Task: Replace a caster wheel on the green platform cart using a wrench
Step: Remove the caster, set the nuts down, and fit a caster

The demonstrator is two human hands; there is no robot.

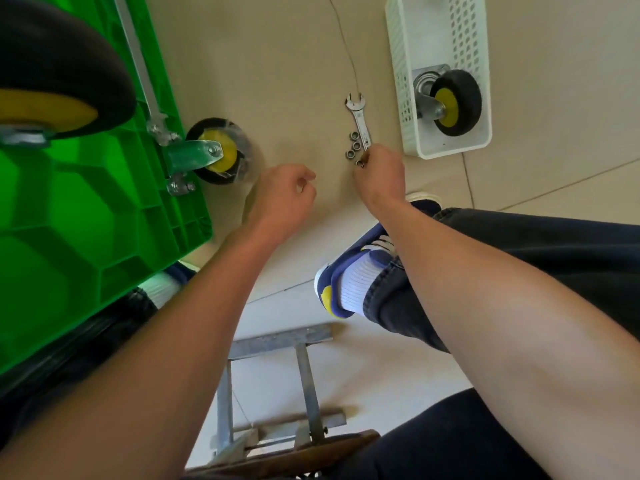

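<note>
Fingers of right hand (381, 169) pinching a nut (361, 163) beside wrench (359, 119) on floor (277, 64). Left hand (282, 195) hovering, fingers loosely curled, holding nothing.

A: Right hand (381, 169)?
B: Fingers curled down at nuts (354, 146), touching wrench (359, 120) end.
A: Left hand (282, 195)?
B: Loosely curled, empty, just right of cart (86, 202) caster (221, 154).

Cart (69, 209) at left, overturned on floor (277, 64); wrench (359, 121) at centre with nuts (353, 147) just beside; basket (401, 81) at right, holding caster (450, 102).
</note>
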